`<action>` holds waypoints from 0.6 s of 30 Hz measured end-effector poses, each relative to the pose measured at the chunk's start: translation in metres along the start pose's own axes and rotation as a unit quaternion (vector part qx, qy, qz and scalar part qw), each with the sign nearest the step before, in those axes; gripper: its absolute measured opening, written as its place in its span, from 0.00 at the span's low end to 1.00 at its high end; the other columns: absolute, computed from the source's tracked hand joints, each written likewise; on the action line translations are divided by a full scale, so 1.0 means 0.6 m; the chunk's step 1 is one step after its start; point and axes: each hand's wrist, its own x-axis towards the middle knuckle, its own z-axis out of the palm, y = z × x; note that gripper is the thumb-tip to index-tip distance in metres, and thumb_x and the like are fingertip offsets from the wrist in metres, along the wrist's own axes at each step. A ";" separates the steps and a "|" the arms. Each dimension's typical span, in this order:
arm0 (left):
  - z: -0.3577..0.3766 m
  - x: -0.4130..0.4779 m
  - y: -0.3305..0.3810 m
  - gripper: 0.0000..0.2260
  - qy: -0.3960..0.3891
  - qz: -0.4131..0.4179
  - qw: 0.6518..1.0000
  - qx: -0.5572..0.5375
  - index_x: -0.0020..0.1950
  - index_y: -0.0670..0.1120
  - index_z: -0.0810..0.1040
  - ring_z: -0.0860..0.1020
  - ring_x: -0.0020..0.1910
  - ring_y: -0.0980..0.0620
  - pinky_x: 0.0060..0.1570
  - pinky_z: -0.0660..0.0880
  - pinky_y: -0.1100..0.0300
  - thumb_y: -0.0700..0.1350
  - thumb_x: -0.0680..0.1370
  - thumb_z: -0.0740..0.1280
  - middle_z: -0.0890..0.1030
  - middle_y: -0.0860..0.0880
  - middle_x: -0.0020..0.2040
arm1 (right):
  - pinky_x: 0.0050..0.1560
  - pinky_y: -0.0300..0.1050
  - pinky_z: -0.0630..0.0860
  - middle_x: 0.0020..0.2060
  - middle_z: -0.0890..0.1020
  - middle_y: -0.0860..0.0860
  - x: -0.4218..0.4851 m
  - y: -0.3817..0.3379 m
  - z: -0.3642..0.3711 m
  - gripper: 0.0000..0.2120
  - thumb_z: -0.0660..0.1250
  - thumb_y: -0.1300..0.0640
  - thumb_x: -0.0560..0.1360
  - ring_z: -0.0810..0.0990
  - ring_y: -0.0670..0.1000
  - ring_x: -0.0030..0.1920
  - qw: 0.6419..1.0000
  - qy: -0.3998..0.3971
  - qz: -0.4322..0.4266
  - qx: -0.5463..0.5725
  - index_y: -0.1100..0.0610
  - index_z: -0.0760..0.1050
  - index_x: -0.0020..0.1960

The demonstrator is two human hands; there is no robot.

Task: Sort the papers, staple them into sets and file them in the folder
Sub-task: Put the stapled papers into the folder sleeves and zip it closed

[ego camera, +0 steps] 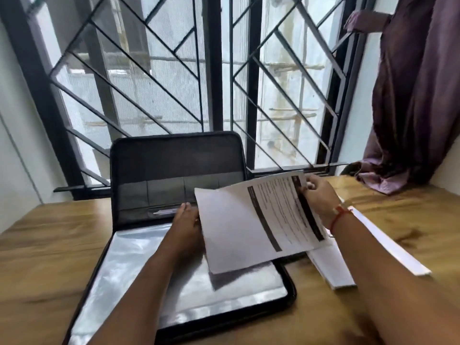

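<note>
A black zip folder [139, 170] lies open on the wooden table, its lid upright against the window and clear plastic sleeves [139, 265] spread flat in front of me. My right hand [317, 195] grips a set of printed papers [258, 220] at its far right edge and holds it tilted above the folder's right side. My left hand [186, 225] reaches under the papers' left edge with fingers extended over the sleeves; its fingertips are partly hidden by the sheets.
More white papers [333, 267] lie on the table to the right of the folder, under my right forearm. A purple curtain [410, 108] hangs at the far right. The barred window [174, 70] stands right behind the folder lid.
</note>
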 end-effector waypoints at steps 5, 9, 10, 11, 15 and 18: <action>-0.017 -0.009 0.016 0.24 -0.013 0.035 0.999 -0.014 0.69 0.49 0.76 0.55 0.77 0.52 0.79 0.48 0.50 0.49 0.75 0.54 0.66 0.53 0.75 | 0.35 0.42 0.71 0.32 0.76 0.52 -0.013 0.027 0.011 0.16 0.59 0.70 0.75 0.74 0.54 0.35 0.997 0.072 -0.003 -0.011 0.51 0.72 0.37; -0.013 -0.009 0.000 0.23 -0.028 0.080 0.996 0.011 0.72 0.47 0.73 0.46 0.80 0.52 0.78 0.44 0.56 0.55 0.80 0.65 0.60 0.55 0.78 | 0.39 0.40 0.71 0.38 0.78 0.54 -0.004 0.042 0.003 0.11 0.60 0.70 0.75 0.76 0.54 0.40 0.995 0.100 0.010 -0.029 0.57 0.76 0.48; -0.008 -0.009 -0.011 0.19 -0.034 0.089 0.995 -0.002 0.70 0.49 0.75 0.44 0.79 0.54 0.75 0.44 0.59 0.51 0.80 0.69 0.58 0.59 0.75 | 0.44 0.42 0.73 0.41 0.80 0.55 -0.002 0.044 0.002 0.11 0.62 0.68 0.75 0.78 0.55 0.44 0.995 0.099 0.016 -0.024 0.56 0.77 0.50; -0.007 -0.014 -0.006 0.18 -0.037 0.065 0.997 -0.019 0.68 0.51 0.76 0.43 0.78 0.56 0.74 0.46 0.60 0.47 0.79 0.72 0.58 0.61 0.72 | 0.46 0.45 0.76 0.42 0.81 0.55 -0.003 0.046 0.000 0.10 0.63 0.67 0.75 0.80 0.57 0.46 0.995 0.096 0.025 -0.011 0.55 0.77 0.50; -0.006 -0.022 0.002 0.13 0.000 0.066 0.997 -0.026 0.57 0.56 0.78 0.45 0.77 0.56 0.74 0.48 0.59 0.44 0.76 0.75 0.61 0.61 0.69 | 0.53 0.53 0.81 0.43 0.83 0.50 -0.004 0.055 0.002 0.05 0.68 0.61 0.74 0.82 0.55 0.49 0.997 0.065 0.051 0.014 0.52 0.77 0.47; -0.004 -0.020 0.005 0.15 0.012 0.068 0.997 -0.024 0.48 0.61 0.77 0.47 0.78 0.55 0.72 0.50 0.60 0.41 0.75 0.75 0.65 0.55 0.71 | 0.54 0.54 0.81 0.50 0.84 0.49 -0.009 0.054 0.010 0.12 0.71 0.59 0.72 0.83 0.55 0.52 0.999 0.024 0.043 0.001 0.50 0.77 0.55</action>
